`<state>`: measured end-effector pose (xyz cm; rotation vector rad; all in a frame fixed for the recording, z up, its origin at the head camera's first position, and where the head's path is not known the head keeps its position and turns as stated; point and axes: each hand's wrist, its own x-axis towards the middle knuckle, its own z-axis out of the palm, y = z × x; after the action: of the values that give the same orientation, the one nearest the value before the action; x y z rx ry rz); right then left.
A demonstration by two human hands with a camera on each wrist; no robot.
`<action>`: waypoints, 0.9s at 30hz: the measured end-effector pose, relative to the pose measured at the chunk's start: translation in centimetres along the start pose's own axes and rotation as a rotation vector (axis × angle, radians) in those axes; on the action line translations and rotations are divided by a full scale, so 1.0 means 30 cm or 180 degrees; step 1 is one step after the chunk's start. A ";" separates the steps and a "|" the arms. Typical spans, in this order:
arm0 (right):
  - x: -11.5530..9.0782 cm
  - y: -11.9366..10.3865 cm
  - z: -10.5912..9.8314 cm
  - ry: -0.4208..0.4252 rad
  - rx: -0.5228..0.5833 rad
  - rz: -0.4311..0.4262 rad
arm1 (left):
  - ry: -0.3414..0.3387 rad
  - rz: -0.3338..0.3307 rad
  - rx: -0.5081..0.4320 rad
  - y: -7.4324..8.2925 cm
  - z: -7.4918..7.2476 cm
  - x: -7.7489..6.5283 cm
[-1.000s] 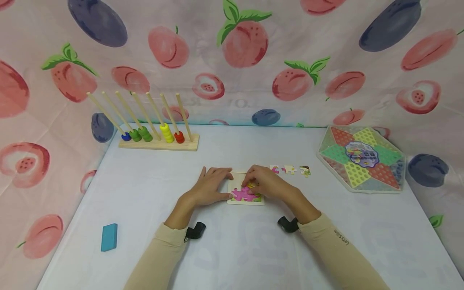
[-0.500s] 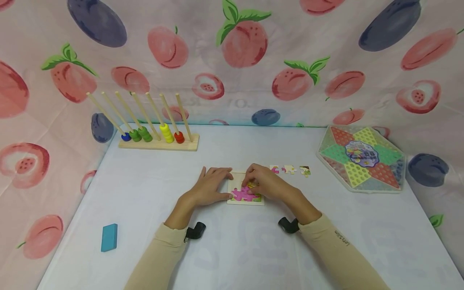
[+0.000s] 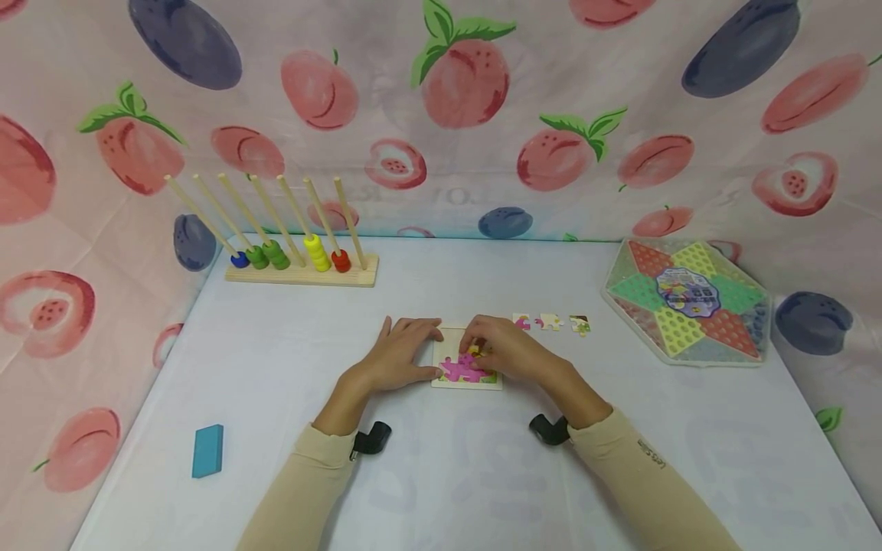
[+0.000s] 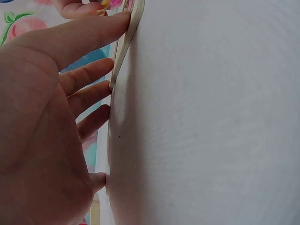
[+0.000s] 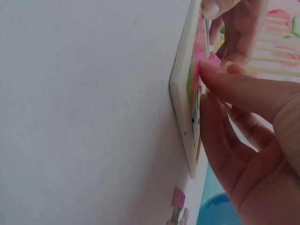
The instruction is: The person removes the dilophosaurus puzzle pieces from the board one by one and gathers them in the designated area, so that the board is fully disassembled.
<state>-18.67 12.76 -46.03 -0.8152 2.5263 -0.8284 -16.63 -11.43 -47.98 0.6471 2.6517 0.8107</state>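
A small wooden jigsaw puzzle board (image 3: 448,337) lies mid-table in the head view, with pink pieces fitted along its lower part. My left hand (image 3: 402,356) rests at the board's left side, thumb (image 4: 101,33) on the edge and fingers nearly straight. Over the board's right half, my right hand (image 3: 513,348) pinches a puzzle piece (image 5: 214,59) between thumb and fingers. That piece is pink and stands tilted above the board in the right wrist view; the fingers hide part of it. Three loose puzzle pieces (image 3: 550,322) lie in a row beyond the right hand.
At the back left stands a wooden peg abacus (image 3: 303,275) with coloured beads. A hexagonal Chinese checkers box (image 3: 689,302) lies at the back right. A blue block (image 3: 207,451) sits at the front left. Fruit-printed cloth (image 3: 441,153) hangs behind the table.
My right hand's fingers shift slightly over the board, still pinching the puzzle piece. The left hand, board and loose pieces stay in place.
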 end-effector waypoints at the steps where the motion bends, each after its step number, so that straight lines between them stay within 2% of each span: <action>1: -0.001 -0.001 0.000 0.0001 0.0048 0.0020 | -0.0001 0.0005 0.0000 0.000 0.000 0.000; 10: -0.024 0.013 -0.028 0.0036 0.0427 0.0190 | -0.0010 0.0000 -0.0008 0.002 -0.002 -0.001; 16: -0.055 0.026 -0.078 0.0218 0.0510 0.0036 | -0.0022 -0.0005 -0.0008 0.008 -0.007 -0.004; 21: -0.104 0.045 -0.124 0.0447 0.0647 0.0111 | -0.0014 0.0003 -0.0014 0.008 -0.007 -0.004; 27: -0.178 0.094 -0.180 0.0602 0.0584 0.0233 | 0.0013 -0.0026 -0.0015 0.002 0.002 0.001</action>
<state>-18.36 20.21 -42.87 -0.6070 2.5735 -1.1407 -16.59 -11.34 -48.00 0.6336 2.6536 0.8168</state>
